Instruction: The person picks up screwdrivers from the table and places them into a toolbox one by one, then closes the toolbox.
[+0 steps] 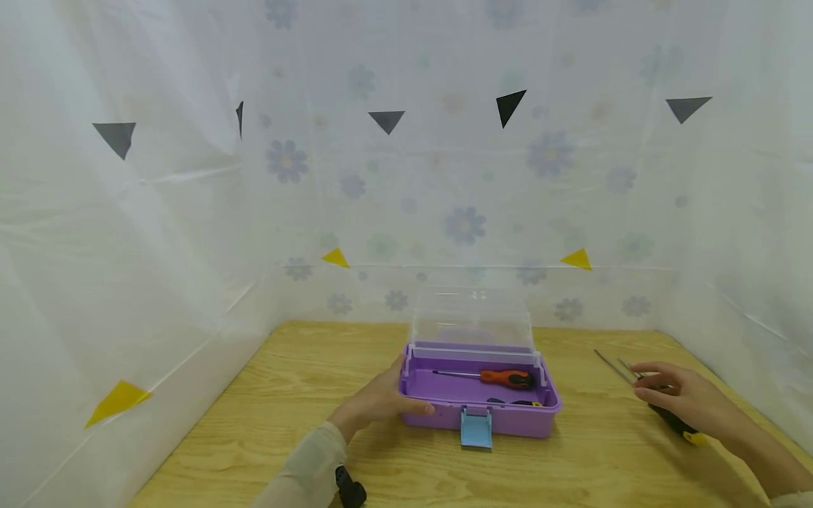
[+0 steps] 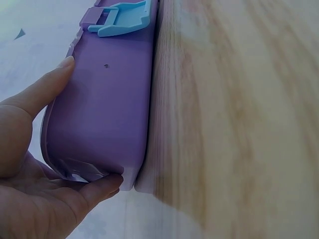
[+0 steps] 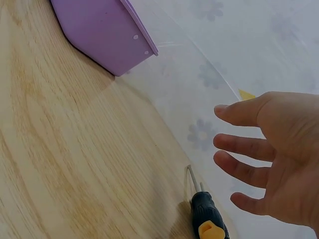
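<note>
I have my right hand (image 1: 682, 395) low over the right side of the pale wooden bench (image 1: 286, 395), its grip spread: in the right wrist view the fingers (image 3: 239, 167) are splayed and hold nothing. Under and just ahead of them lies the black-and-yellow-handled screwdriver (image 3: 208, 221), beside what look like one or two thin metal shafts (image 1: 612, 365); I cannot tell how many tools lie there.

The relation that matters is the tool's long axis. It lies on a diagonal, handle toward me and the bench's right edge, shaft tip pointing away and to the left, toward the open purple plastic toolbox (image 1: 479, 413). My palm sits over the handle end, so the handle is directly below the grip and the shaft runs out beyond the fingertips. From the head view the hand seems to touch the tool; the wrist view shows air between fingers and handle, so I judge it near but not closed.

My left hand (image 1: 381, 402) is well apart from that screwdriver and presses the toolbox's left front corner, thumb (image 2: 47, 89) along the top edge and fingers under the corner. The box stands mid-bench, clear lid (image 1: 471, 317) up, light blue latch (image 1: 476, 428) hanging forward, an orange-handled screwdriver (image 1: 504, 378) inside. The right hand is plainly the nearer one.
</note>
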The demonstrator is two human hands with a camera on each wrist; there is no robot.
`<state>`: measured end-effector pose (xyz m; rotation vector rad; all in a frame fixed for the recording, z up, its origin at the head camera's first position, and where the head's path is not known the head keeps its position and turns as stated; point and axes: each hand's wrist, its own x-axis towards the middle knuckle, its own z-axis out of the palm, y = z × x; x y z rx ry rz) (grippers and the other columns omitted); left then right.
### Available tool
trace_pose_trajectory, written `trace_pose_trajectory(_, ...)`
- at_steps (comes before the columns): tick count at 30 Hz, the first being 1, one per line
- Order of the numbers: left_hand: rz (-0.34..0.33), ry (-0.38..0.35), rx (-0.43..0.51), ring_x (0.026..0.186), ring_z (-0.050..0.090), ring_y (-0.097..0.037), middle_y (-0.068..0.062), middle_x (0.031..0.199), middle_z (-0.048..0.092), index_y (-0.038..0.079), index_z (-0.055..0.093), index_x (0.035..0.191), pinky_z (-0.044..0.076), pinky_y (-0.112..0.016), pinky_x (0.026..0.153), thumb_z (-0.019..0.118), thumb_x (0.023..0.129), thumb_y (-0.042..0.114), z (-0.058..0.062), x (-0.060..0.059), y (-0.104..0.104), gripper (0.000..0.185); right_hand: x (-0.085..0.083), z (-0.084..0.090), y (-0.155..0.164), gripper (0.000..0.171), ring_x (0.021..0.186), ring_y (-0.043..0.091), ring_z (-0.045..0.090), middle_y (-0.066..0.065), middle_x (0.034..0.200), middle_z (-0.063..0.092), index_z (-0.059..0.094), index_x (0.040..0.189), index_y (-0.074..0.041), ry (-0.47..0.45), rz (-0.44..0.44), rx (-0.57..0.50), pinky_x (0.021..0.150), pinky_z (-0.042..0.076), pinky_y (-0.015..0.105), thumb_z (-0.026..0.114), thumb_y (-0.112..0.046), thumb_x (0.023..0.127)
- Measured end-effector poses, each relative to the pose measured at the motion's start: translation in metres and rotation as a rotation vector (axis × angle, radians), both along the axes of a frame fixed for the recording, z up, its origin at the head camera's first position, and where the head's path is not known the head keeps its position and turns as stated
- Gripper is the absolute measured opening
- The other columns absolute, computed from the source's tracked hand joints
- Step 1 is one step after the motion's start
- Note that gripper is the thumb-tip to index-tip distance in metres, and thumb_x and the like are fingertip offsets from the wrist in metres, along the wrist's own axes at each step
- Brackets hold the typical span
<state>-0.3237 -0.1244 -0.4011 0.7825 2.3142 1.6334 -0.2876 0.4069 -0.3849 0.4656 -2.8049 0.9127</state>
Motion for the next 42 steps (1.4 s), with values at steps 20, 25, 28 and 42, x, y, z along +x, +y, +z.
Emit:
trace_pose_trajectory(20,0.010,-0.012,0.001,0.138,0.045,-0.041,-0.017,0.154,0.046,0.013,0.006,0.167,0.024,-0.061,0.118,0.089,0.082,0.021,0.002,0.002,0.000,0.119,0.004,-0.010,0.029,0.055,0.099,0.050,0.066,0.021,0.110,0.071,0.054,0.136,0.010,-0.058,-0.122,0.105,0.072,0.058,0.055,0.067,-0.030,0.102)
trace_pose_trajectory(25,-0.009,-0.011,0.016,0.139,0.044,-0.043,-0.012,0.153,0.048,0.013,0.005,0.167,0.025,-0.061,0.118,0.088,0.082,0.019,0.003,0.002,0.000,0.119,0.004,-0.013,0.032,0.053,0.096,0.046,0.066,0.016,0.105,0.073,0.057,0.131,0.011,-0.073,-0.151,0.166,0.071,0.057,0.056,0.069,-0.031,0.101)
trace_pose_trajectory(28,-0.015,-0.008,0.016,0.139,0.044,-0.043,-0.009,0.153,0.048,0.014,0.005,0.167,0.025,-0.060,0.118,0.088,0.082,0.019,0.002,0.001,-0.001,0.119,0.003,-0.016,0.034,0.051,0.092,0.044,0.067,0.015,0.101,0.073,0.058,0.128,0.011,-0.089,-0.156,0.195,0.071,0.056,0.056,0.071,-0.030,0.100)
trace_pose_trajectory(42,-0.003,-0.008,0.002,0.139,0.045,-0.042,-0.014,0.153,0.047,0.013,0.003,0.167,0.024,-0.062,0.118,0.089,0.082,0.022,0.000,0.000,0.000,0.121,0.004,-0.028,0.035,0.061,0.087,0.041,0.067,0.019,0.096,0.070,0.060,0.123,0.013,-0.111,-0.167,0.246,0.070,0.054,0.055,0.083,-0.031,0.087)
